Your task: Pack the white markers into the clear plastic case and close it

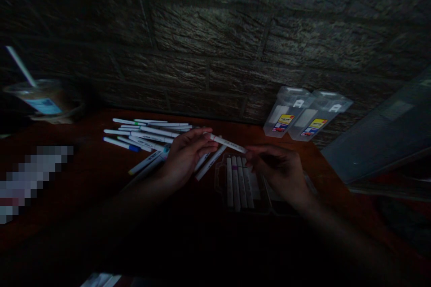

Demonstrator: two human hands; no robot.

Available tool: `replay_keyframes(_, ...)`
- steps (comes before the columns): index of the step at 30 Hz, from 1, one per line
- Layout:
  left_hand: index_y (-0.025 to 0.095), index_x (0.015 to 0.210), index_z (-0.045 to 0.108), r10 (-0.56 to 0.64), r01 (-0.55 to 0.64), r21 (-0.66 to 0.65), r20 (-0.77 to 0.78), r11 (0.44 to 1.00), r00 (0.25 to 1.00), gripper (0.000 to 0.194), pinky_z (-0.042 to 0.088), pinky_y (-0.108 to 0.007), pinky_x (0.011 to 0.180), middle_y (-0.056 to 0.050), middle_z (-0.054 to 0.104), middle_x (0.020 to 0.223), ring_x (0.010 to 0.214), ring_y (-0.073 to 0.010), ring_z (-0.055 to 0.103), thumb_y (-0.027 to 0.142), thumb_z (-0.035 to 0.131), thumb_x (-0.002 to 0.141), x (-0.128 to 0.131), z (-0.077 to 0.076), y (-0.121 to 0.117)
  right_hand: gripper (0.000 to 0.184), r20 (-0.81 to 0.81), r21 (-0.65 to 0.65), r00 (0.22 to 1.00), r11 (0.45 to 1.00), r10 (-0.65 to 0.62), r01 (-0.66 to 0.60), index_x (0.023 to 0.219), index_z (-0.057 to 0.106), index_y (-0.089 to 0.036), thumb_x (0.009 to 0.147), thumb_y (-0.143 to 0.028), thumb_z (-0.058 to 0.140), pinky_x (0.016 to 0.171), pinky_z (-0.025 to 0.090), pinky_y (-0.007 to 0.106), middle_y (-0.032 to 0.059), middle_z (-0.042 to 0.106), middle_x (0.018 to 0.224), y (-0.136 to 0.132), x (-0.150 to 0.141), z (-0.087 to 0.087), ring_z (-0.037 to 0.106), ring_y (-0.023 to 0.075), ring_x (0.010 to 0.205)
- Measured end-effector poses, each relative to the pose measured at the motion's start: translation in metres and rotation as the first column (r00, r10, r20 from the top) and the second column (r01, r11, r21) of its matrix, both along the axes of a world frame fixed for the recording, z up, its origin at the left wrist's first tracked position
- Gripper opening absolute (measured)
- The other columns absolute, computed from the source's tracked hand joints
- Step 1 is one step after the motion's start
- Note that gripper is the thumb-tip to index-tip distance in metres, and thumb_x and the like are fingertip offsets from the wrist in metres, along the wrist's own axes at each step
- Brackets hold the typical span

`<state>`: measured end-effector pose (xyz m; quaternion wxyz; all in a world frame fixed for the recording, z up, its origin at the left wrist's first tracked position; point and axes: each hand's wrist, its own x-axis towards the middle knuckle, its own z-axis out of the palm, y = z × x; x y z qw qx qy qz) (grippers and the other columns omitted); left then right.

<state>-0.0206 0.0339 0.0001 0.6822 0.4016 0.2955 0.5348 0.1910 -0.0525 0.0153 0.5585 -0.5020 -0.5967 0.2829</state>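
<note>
A white marker [229, 143] with a reddish ring spans the gap between my two hands. My left hand [188, 154] has its fingers closed around the ringed end. The opposite end is pinched by my right hand [281, 170]. Loose white markers [158, 132] lie in a heap to the left, partly behind my left hand; one has a blue cap. Below the held marker is a clear plastic case [220, 179] with several white markers [239, 184] side by side in it, one with a purple band. My right hand covers part of that case.
Two clear plastic boxes [305, 116] with yellow and blue labels stand at the back right against the stone wall [208, 40]. A lidded drink cup [42, 101] with a straw is at the far left. The wooden table [84, 143] is dimly lit.
</note>
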Motion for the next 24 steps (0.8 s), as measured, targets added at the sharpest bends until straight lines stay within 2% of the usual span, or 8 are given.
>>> replay_keyframes(6, 0.012, 0.101, 0.078, -0.014, 0.014, 0.035, 0.003, 0.999, 1.0, 0.018, 0.065, -0.029, 0.085, -0.008, 0.078, 0.096, 0.086, -0.0174, 0.077, 0.014, 0.079, 0.083, 0.0, 0.0, -0.003, 0.014, -0.065, -0.082, 0.996, 0.994, 0.063, -0.068, 0.092, 0.085, -0.028, 0.08, -0.024, 0.079, 0.054, 0.059, 0.026, -0.0011, 0.078, 0.069, 0.003, -0.002, 0.0, 0.069, 0.0136, 0.057)
replay_keyframes(10, 0.014, 0.101, 0.079, -0.031, 0.031, 0.055, 0.005, 0.998, 0.999, 0.02, 0.065, -0.029, 0.086, -0.008, 0.08, 0.098, 0.093, -0.0192, 0.077, 0.013, 0.08, 0.082, 0.001, 0.002, -0.006, 0.009, -0.049, -0.138, 0.996, 0.988, 0.069, -0.075, 0.088, 0.085, -0.025, 0.081, -0.027, 0.079, 0.052, 0.058, 0.026, 0.0001, 0.077, 0.067, 0.004, -0.001, -0.002, 0.068, 0.0138, 0.055)
replay_keyframes(16, 0.016, 0.112, 0.079, -0.046, 0.048, 0.098, -0.026, 0.994, 0.999, 0.029, 0.064, -0.034, 0.091, -0.01, 0.081, 0.104, 0.101, -0.0226, 0.077, 0.02, 0.082, 0.083, 0.001, -0.004, -0.006, 0.01, -0.056, -0.161, 0.994, 0.982, 0.092, -0.099, 0.088, 0.085, -0.025, 0.08, -0.029, 0.082, 0.047, 0.055, 0.024, -0.0001, 0.078, 0.07, 0.003, -0.001, -0.003, 0.064, 0.0114, 0.05)
replay_keyframes(20, 0.019, 0.121, 0.078, -0.094, 0.111, 0.163, -0.104, 0.98, 0.99, 0.035, 0.064, -0.035, 0.09, -0.009, 0.08, 0.106, 0.09, -0.0197, 0.078, 0.027, 0.08, 0.087, 0.002, -0.009, -0.01, 0.007, -0.042, -0.168, 0.993, 0.979, 0.108, -0.113, 0.087, 0.085, -0.026, 0.08, -0.027, 0.081, 0.047, 0.054, 0.023, -0.0005, 0.078, 0.069, 0.003, -0.001, -0.005, 0.063, 0.0105, 0.049)
replay_keyframes(24, 0.02, 0.129, 0.074, -0.109, 0.157, 0.2, -0.232, 0.967, 0.967, 0.039, 0.065, -0.035, 0.083, -0.009, 0.079, 0.107, 0.083, -0.0178, 0.076, 0.029, 0.076, 0.091, 0.001, -0.005, -0.017, 0.009, -0.074, -0.202, 0.988, 0.968, 0.136, -0.148, 0.088, 0.084, -0.025, 0.08, -0.028, 0.083, 0.045, 0.054, 0.022, -0.001, 0.077, 0.069, 0.002, -0.004, -0.004, 0.063, 0.0102, 0.048)
